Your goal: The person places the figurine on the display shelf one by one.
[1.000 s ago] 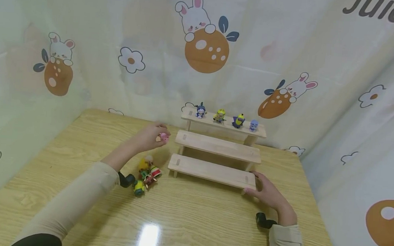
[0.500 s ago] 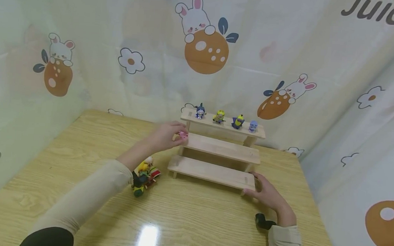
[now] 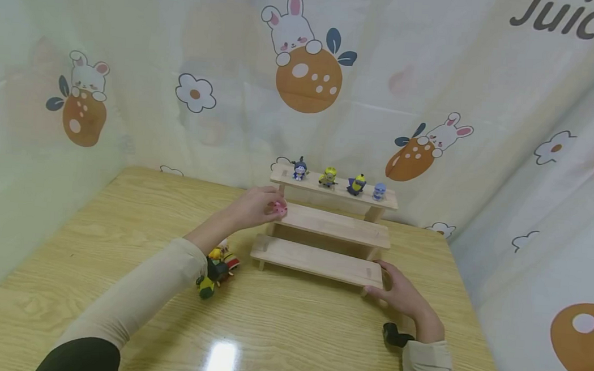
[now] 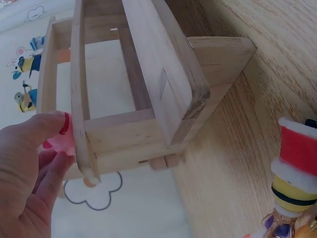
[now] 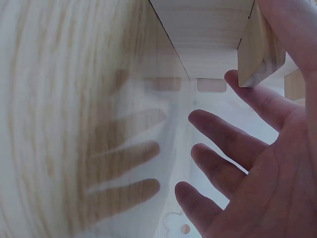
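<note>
A small pink figurine (image 3: 279, 209) is pinched in my left hand (image 3: 253, 209) at the left end of the middle step of a three-step wooden display stand (image 3: 337, 226). In the left wrist view the pink figurine (image 4: 63, 141) is mostly covered by the thumb and fingers, against the edge of the board. My right hand (image 3: 404, 293) holds the right end of the lowest step between thumb and index finger. In the right wrist view the other fingers of that hand (image 5: 257, 153) are spread apart, off the wood.
Along the top step stand several figurines: a dark blue one (image 3: 300, 170), two yellow ones (image 3: 328, 178) and a light blue one (image 3: 379, 191). A cluster of colourful figurines (image 3: 228, 260) lies left of the stand, partly hidden by the left wrist. A printed curtain (image 3: 218, 129) hangs behind.
My left hand has carried the pink figurine rightward from beside the stand to the left end of its middle step. The right hand has kept its hold on the lowest step.
</note>
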Demonstrator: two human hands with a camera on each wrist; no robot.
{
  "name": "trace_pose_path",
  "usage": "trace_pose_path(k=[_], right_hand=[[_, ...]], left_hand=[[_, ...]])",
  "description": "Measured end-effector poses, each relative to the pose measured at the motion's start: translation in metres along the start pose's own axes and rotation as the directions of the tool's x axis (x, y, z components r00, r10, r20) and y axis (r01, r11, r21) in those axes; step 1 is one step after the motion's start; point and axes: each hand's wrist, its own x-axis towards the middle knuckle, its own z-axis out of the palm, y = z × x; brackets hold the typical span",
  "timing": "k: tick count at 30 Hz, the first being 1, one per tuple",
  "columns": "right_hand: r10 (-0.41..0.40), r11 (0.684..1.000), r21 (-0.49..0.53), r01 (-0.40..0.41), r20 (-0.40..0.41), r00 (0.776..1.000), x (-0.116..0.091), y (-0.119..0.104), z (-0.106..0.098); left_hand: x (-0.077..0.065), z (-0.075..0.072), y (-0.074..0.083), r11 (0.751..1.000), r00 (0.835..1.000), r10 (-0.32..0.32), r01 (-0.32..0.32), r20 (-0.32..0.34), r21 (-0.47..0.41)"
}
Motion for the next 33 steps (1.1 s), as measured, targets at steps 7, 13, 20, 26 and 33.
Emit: trace_pose_path(k=[7, 13, 20, 26, 33], right_hand=[[-0.003, 1.0, -0.01, 0.003, -0.002, 1.0, 0.0, -0.005, -0.001], [-0.005, 1.0, -0.016, 0.005, 0.001, 1.0, 0.0, -0.009, -0.002], [-0.009, 1.0, -0.008, 0.009, 0.005, 1.0, 0.001, -0.01, -0.002], [-0.02, 1.0, -0.015, 0.02, 0.0, 1.0, 0.001, -0.009, -0.002], [-0.004, 1.0, -0.019, 0.004, 0.001, 1.0, -0.001, -0.005, -0.001]], left_hand=[[-0.002, 0.001, -0.003, 0.999, 1.0, -0.027, 0.027, 0.0, -0.016], [-0.002, 0.003, -0.005, 0.999, 0.999, -0.037, 0.037, -0.015, -0.012], [-0.004, 0.001, -0.005, 0.999, 0.999, -0.037, 0.037, -0.019, -0.002], [-0.013, -0.006, -0.004, 0.999, 0.998, -0.019, 0.016, -0.067, -0.039], [-0.042, -0.019, -0.013, 0.999, 0.988, -0.046, 0.044, -0.145, -0.022]])
